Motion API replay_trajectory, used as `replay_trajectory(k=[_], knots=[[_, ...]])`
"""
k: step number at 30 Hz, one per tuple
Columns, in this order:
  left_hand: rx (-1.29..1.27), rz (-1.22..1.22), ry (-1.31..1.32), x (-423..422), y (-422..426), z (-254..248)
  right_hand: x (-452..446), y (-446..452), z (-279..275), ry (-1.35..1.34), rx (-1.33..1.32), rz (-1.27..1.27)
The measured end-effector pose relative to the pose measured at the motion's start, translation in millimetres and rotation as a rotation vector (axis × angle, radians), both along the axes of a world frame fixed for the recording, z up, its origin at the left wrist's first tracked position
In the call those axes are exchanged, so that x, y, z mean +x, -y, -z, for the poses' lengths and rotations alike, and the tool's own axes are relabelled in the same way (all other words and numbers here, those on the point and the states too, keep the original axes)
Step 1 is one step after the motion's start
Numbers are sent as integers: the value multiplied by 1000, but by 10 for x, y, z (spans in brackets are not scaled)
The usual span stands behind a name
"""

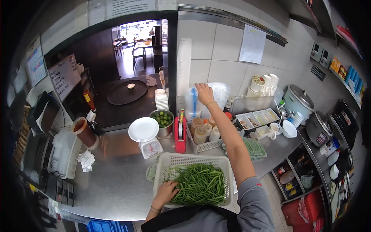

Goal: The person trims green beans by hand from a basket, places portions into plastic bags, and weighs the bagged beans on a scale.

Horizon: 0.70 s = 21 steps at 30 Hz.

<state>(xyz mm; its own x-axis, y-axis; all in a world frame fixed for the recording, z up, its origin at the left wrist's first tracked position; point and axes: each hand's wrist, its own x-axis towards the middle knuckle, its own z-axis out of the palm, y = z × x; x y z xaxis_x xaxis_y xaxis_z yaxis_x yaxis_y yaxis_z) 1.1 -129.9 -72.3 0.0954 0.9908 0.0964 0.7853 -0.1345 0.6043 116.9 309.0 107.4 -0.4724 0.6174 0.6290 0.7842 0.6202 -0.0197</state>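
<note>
Cut green beans (201, 183) are heaped in a white perforated plastic basket (230, 174) at the counter's front edge. My left hand (169, 191) rests at the left side of the heap, fingers spread and touching the beans. My right arm stretches far forward, over squeeze bottles (200, 135) in a smaller white basket (206, 146). Against the tiled wall, my right hand (205, 94) has its fingers bent on the top of clear plastic bags (219, 92) with a blue stripe. The fingertips are small in view.
Left of the bottles stand a red tape dispenser (180, 135), a pot of green limes (162, 119) and a kitchen scale (150, 148) with a white pan. A container of brown sauce (84, 132) is further left. Condiment trays (258, 118) and cookers (297, 100) line the right.
</note>
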Motion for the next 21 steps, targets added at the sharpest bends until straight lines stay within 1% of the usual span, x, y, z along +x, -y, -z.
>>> replay_trajectory(k=[2,3,6,7,9,11,12,13,15,16,17,18,19,20,21], knots=[[-1,13,-29,-14,2,85,-115,-154,-83,80,-47,43],[-3,17,-59,-15,9,124,-176,-180,-116,69,-94,83],[-4,14,-94,-13,15,155,-289,-287,-208,208,-114,239],[-12,9,-93,-3,34,119,-300,-312,-209,149,-41,224],[-23,1,-88,28,40,78,-288,-370,-243,199,65,233],[-27,-42,-74,44,50,21,-256,-616,-115,215,197,206],[7,-45,-52,49,57,43,-258,-665,-139,240,59,298],[42,-64,-31,49,31,110,-200,-828,2,86,252,155],[93,-98,-2,48,8,202,-158,-669,-72,87,320,81],[110,-102,4,48,0,231,-140,-720,-15,97,428,-13],[160,-106,7,47,-10,287,-160,-771,-44,220,327,16],[212,-107,3,47,-19,313,-133,-1018,-25,238,318,-105],[193,-118,-2,44,-17,293,-60,-1393,64,10,524,-289],[172,-117,-3,37,-23,270,-31,-1178,-157,-7,293,-183],[153,-106,2,46,-33,253,-10,-975,-318,43,180,-122]])
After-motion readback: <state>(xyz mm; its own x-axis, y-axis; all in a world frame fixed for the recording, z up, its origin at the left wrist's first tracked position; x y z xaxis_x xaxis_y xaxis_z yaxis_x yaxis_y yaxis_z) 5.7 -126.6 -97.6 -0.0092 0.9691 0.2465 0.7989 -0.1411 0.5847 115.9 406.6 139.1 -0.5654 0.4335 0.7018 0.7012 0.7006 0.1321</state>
